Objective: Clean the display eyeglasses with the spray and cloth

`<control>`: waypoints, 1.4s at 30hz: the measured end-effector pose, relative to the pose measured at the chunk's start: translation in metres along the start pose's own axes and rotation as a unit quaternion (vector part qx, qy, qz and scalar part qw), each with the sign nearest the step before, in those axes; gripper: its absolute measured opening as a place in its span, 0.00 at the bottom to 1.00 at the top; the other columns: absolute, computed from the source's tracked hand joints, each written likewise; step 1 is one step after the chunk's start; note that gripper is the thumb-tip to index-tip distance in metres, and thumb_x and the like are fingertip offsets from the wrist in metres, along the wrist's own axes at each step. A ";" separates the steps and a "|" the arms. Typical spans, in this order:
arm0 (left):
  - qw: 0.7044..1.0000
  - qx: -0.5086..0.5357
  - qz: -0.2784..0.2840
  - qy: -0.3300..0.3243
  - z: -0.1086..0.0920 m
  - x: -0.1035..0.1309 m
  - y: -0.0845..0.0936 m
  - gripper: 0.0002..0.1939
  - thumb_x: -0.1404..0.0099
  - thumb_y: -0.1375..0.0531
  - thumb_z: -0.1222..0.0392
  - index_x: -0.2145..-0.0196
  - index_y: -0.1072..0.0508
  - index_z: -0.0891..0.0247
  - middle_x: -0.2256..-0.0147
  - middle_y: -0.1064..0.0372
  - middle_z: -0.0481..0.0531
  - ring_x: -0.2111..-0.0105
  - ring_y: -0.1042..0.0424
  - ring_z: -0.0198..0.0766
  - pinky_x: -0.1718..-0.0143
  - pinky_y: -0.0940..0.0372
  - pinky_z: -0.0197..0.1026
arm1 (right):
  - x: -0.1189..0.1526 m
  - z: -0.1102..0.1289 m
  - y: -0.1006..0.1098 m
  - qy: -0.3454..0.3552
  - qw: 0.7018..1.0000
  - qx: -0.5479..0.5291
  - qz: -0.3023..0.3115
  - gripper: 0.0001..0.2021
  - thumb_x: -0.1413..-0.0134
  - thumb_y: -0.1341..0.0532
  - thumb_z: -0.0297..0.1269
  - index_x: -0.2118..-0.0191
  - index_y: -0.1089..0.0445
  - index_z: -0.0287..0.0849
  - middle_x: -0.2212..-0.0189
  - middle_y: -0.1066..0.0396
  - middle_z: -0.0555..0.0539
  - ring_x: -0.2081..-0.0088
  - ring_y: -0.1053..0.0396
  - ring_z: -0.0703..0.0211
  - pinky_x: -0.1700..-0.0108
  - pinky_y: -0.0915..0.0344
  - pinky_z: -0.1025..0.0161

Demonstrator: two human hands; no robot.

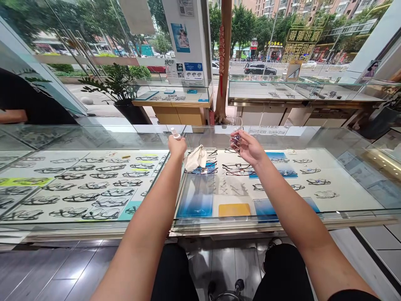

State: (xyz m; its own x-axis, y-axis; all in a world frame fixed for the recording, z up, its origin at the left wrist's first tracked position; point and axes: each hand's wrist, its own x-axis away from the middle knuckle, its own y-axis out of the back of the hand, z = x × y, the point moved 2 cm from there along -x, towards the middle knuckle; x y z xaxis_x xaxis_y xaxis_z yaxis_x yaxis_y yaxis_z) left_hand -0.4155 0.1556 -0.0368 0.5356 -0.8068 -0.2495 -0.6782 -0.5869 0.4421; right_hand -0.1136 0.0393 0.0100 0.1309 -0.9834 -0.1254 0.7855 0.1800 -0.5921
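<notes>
My left hand is closed around a small white-capped spray bottle, held upright over the far part of the glass counter. Just right of it, a crumpled cream cloth lies on the counter top. My right hand pinches a pair of thin-framed eyeglasses, turned on end with one lens low by the fingers and the other above. The eyeglasses are apart from the bottle. Fingers of my left hand are partly hidden by its back.
Beneath the glass counter lie many spectacle frames, blue sheets and a yellow case. Farther off are more display cases and a potted plant. A person in black is at the left edge.
</notes>
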 end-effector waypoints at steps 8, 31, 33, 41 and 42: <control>0.998 -0.005 0.038 0.044 -0.004 0.008 0.002 0.14 0.33 0.34 0.69 0.52 0.30 0.61 0.47 0.23 0.63 0.43 0.22 0.55 0.38 0.31 0.53 | 0.000 -0.001 0.000 -0.003 1.000 -0.015 -0.006 0.08 0.39 0.23 0.36 0.65 0.22 0.46 0.62 0.17 0.51 0.64 0.23 0.63 0.61 0.24 0.65; 0.867 -0.412 0.240 -0.147 -0.055 0.074 0.008 0.19 0.22 0.41 0.51 0.50 0.18 0.68 0.45 0.20 0.77 0.41 0.22 0.66 0.47 0.27 0.53 | 0.001 0.000 0.001 0.009 0.999 0.034 0.003 0.10 0.41 0.21 0.42 0.64 0.20 0.47 0.60 0.18 0.51 0.62 0.25 0.62 0.59 0.26 0.64; 0.868 -0.409 0.248 -0.136 -0.055 0.073 0.008 0.15 0.23 0.42 0.55 0.52 0.17 0.66 0.47 0.18 0.75 0.43 0.20 0.64 0.49 0.27 0.51 | 0.001 0.000 0.001 0.011 0.999 0.035 0.005 0.11 0.42 0.20 0.43 0.64 0.20 0.48 0.61 0.18 0.51 0.62 0.25 0.62 0.60 0.26 0.63; 0.970 -0.146 0.147 -0.130 -0.071 0.065 0.020 0.13 0.18 0.47 0.54 0.45 0.29 0.62 0.49 0.20 0.69 0.48 0.20 0.62 0.47 0.29 0.56 | 0.002 0.002 0.000 0.006 0.999 0.039 -0.003 0.11 0.41 0.21 0.43 0.64 0.22 0.48 0.61 0.18 0.51 0.61 0.24 0.62 0.59 0.26 0.64; 0.976 -0.088 0.147 -0.134 -0.072 0.064 0.020 0.11 0.18 0.47 0.53 0.47 0.30 0.60 0.50 0.21 0.66 0.49 0.20 0.59 0.47 0.29 0.54 | 0.002 0.002 0.000 0.006 0.999 0.037 -0.005 0.11 0.41 0.21 0.43 0.64 0.22 0.48 0.61 0.18 0.51 0.61 0.24 0.61 0.59 0.26 0.64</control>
State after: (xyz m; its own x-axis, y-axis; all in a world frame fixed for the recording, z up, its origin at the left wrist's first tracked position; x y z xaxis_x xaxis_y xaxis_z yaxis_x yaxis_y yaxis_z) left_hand -0.3585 0.0973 0.0183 0.1653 -0.9410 -0.2952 -0.6726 -0.3265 0.6641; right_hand -0.1122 0.0372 0.0118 0.1167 -0.9847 -0.1292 0.8294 0.1682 -0.5327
